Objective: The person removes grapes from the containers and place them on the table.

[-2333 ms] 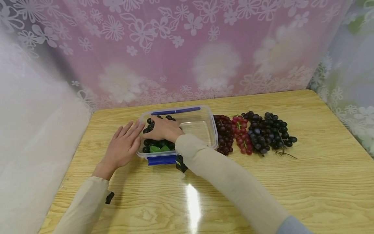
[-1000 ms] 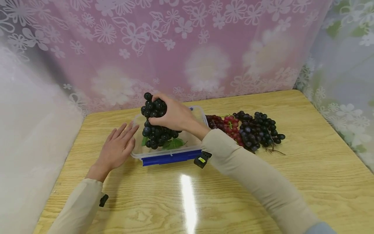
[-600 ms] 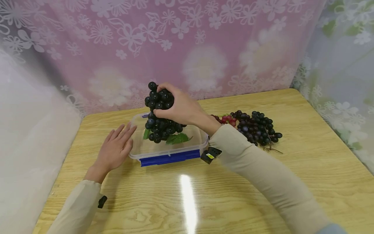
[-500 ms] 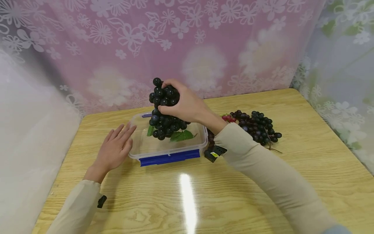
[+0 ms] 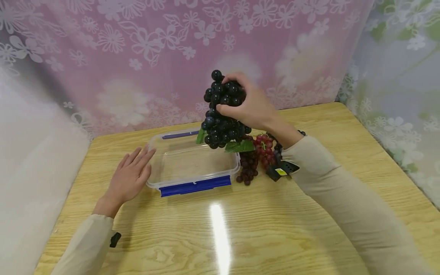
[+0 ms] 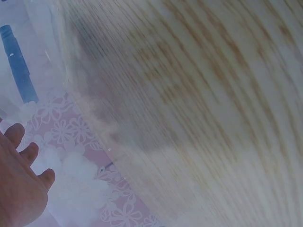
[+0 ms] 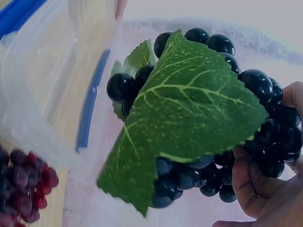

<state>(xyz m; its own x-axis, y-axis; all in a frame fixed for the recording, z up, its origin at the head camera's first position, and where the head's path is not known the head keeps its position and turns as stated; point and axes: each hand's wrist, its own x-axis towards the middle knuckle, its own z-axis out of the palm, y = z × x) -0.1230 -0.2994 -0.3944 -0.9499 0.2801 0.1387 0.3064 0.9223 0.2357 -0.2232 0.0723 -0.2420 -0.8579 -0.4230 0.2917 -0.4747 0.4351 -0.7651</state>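
Observation:
A bunch of black grapes [image 5: 223, 128] with green leaves [image 7: 189, 104] hangs in the air above the right end of a clear plastic container [image 5: 185, 164]. My right hand [image 5: 256, 107] grips the bunch near its top, thumb and fingers curled round it. In the right wrist view a large leaf covers much of the grapes. The container has blue clips [image 5: 196, 186] and nothing inside. At its left side my left hand [image 5: 128, 175] lies with straight fingers, the tips touching the rim. The left wrist view shows part of that hand [image 6: 23, 179] at the edge.
Dark red grapes [image 5: 248, 168] and a bright red bunch [image 5: 264, 147] lie on the wooden table [image 5: 165, 236] right of the container. Further dark grapes [image 5: 277, 149] are partly hidden behind the right forearm. A pink floral curtain [image 5: 154, 76] hangs along the table's back edge.
The right hand has taken hold of the black grapes in the container, lifted them out and carried them up and right. The left hand has stayed at the container's left side.

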